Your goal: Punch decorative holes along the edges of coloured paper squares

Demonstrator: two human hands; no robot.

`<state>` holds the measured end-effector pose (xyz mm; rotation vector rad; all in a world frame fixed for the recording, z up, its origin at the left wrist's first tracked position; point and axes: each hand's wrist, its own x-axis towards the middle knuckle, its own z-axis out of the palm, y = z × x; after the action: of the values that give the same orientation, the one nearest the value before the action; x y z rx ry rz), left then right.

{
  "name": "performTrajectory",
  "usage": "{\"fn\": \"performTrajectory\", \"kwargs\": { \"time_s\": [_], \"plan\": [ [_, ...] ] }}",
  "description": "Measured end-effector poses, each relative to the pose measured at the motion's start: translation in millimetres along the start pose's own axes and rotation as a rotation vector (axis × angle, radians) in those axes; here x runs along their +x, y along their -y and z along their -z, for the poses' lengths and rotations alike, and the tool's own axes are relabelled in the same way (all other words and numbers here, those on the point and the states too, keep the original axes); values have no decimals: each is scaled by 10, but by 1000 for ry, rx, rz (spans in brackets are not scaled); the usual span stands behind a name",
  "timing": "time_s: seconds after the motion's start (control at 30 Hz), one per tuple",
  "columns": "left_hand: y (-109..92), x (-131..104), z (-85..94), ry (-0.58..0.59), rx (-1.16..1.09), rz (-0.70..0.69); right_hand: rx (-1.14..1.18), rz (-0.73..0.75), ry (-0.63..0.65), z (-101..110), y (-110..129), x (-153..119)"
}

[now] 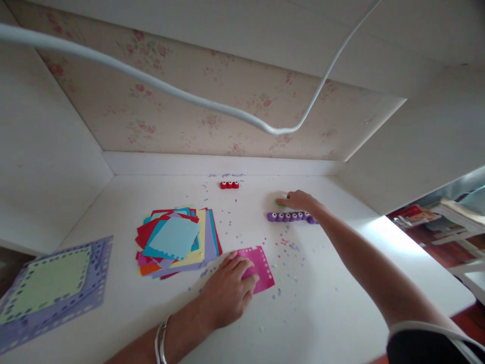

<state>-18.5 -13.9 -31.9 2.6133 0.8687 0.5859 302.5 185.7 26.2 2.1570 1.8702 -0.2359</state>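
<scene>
The hole-edged pink paper sheet (266, 270) is lying beneath the left hand (231, 288), whose slightly parted fingers are apparently steadying it. The right hand (301, 201) is touching a small green object (280, 202); whether it is pinching, I cannot tell. Any lift would call for clearing the nearby purple row (288, 217). Confetti (285, 243) is dotting the white desk (322, 323) below floral wallpaper (212, 121).

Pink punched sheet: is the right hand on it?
No, the left hand lies on the pink punched sheet, while the right hand is at a small green object.
</scene>
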Motion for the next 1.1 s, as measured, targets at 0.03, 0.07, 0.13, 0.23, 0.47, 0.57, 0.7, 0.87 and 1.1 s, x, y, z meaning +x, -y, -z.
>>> {"fn": "performTrajectory", "kwargs": {
  "time_s": [0.03,0.07,0.13,0.23,0.47,0.57,0.7,0.87,1.1],
  "plan": [
    [0,1,0,-3,0,-2,-3,-1,6,20,52,18],
    [0,2,1,-6,0,-2,-7,-2,11,40,109,40],
    [-2,4,5,-12,-1,-1,-8,-1,15,80,237,90],
    [-9,5,16,-18,-8,0,-6,15,9,136,470,176],
    [1,7,25,-38,-39,-1,-3,59,-13,279,1075,377],
    [17,2,19,-48,-48,-5,-3,81,-13,338,1273,458],
    [28,-3,15,-61,-49,-14,2,103,-8,398,1428,534],
    [28,0,25,-61,-52,-14,14,113,-5,425,1482,577],
    [31,-9,17,-67,-55,-23,54,144,-7,421,1359,613]
  ]
}}
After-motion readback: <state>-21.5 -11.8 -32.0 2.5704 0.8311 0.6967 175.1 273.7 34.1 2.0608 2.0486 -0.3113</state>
